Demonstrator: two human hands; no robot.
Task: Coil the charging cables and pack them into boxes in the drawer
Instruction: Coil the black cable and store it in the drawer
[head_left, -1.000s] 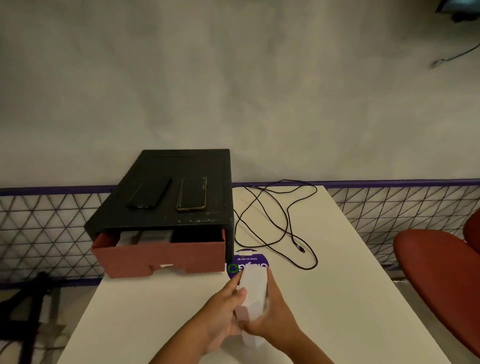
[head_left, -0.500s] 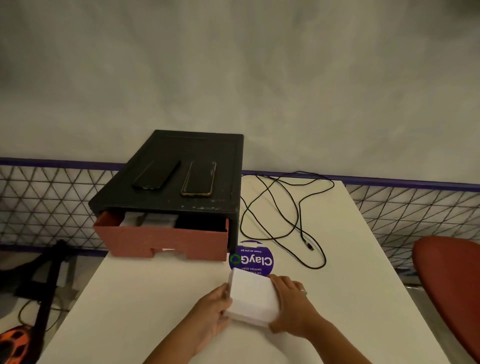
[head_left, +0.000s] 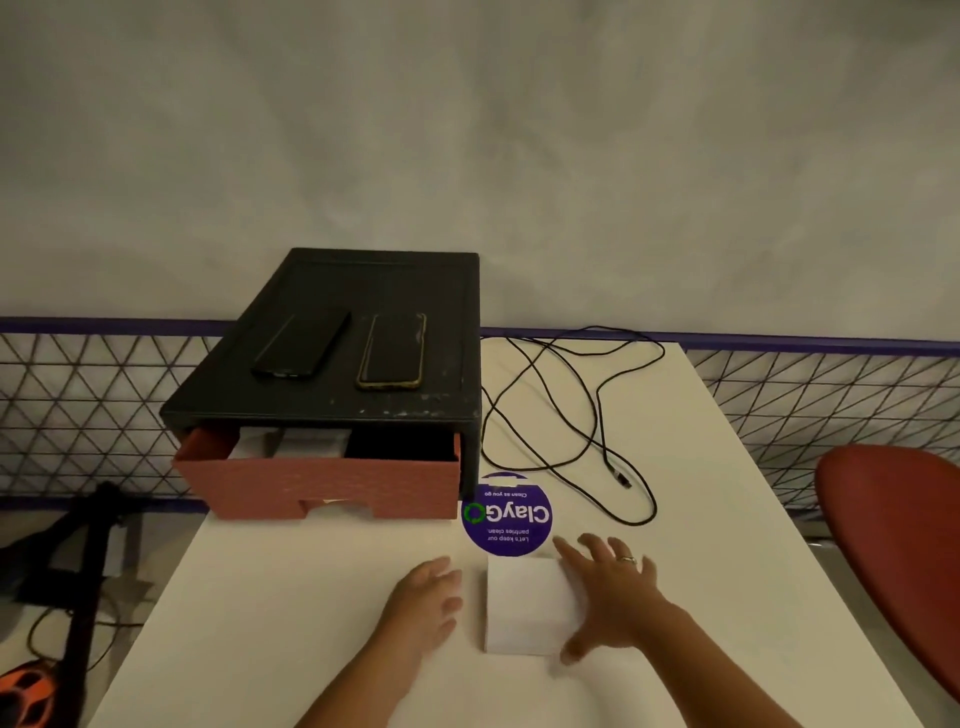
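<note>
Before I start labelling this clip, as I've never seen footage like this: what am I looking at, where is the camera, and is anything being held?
There is no machine: one wide-angle camera on a person's head looks down at their bare hands. On the white table stands a black drawer unit, its red drawer pulled open with white boxes inside, two phones on top. A black cable lies uncoiled to its right, beside a round purple sticker. Nearest the person lies a small white box. The left hand is open beside it; the right hand spreads over its right edge. Neither grips anything.
</note>
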